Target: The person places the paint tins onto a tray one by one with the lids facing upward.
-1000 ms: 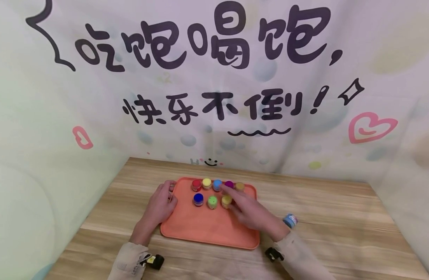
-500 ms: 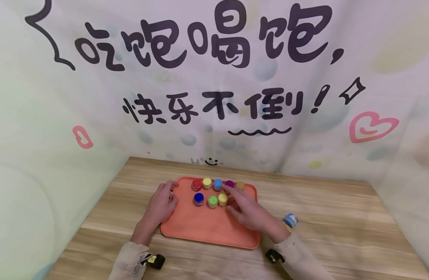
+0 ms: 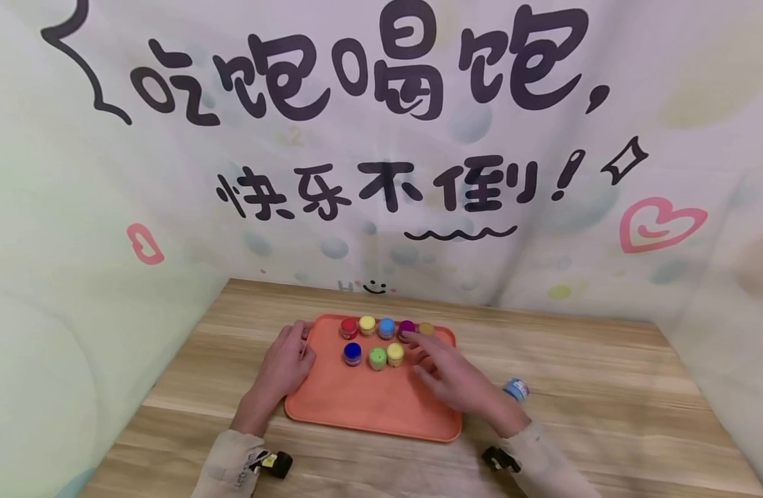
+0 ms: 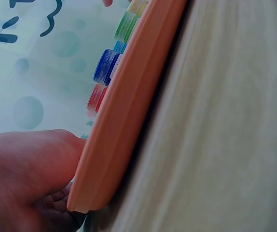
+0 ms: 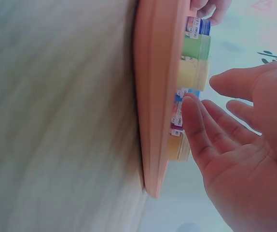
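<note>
An orange tray lies on the table, its left edge held by my left hand; in the left wrist view the thumb is against the rim. Small paint jars stand on it in two rows. At the front are a dark blue jar, a green jar and a yellow jar, the last two close together. My right hand hovers over the tray's right side, fingers extended, apart from the yellow jar. Behind its fingertips are a purple jar and an ochre jar.
The back row also has a red jar, a pale yellow jar and a light blue jar. Right of the tray, a blue-labelled jar is on the wooden table. A printed cloth hangs behind.
The yellow front jar has shifted left, closer to the green one. My right hand has since drawn back to the right from it. The left hand stays at the tray's edge.
</note>
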Available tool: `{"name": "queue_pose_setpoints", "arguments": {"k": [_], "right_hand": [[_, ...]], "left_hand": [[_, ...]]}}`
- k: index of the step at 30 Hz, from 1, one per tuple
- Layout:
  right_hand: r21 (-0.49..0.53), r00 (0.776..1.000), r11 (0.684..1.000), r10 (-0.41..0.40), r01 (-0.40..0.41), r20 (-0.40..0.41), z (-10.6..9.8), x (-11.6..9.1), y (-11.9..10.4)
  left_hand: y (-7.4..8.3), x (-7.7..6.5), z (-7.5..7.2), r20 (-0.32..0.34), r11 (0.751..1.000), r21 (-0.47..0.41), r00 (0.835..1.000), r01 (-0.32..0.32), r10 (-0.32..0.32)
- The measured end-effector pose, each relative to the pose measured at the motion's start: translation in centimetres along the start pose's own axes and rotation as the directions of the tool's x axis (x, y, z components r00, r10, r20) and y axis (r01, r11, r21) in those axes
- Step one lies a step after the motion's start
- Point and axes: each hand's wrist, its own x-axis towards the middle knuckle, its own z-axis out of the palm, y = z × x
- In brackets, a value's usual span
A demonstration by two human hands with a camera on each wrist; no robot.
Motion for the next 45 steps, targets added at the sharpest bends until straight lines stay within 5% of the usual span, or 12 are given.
{"name": "queue_pose_setpoints", "arguments": {"k": [28, 38, 45], "right_hand": [[-0.126, 0.989, 0.991, -0.059, 0.041, -0.137, -3.7, -5.4, 1.3], [-0.226, 0.952, 0.960, -0.214, 0.164, -0.219, -4.3, -7.7, 2.5], [-0.222, 0.964, 0.965, -0.181, 0.137, -0.194, -4.7, -9.0, 3.1]], "left_hand": [[-0.2, 0.3, 0.2, 0.025, 1.000, 0.004, 1.000, 0.013, -0.014], [-0.1, 0.2, 0.2, 0.025, 1.000, -0.006, 1.000, 0.016, -0.015], [-0.1, 0.1, 0.3, 0.020, 1.000, -0.005, 1.000, 0.012, -0.012]]}}
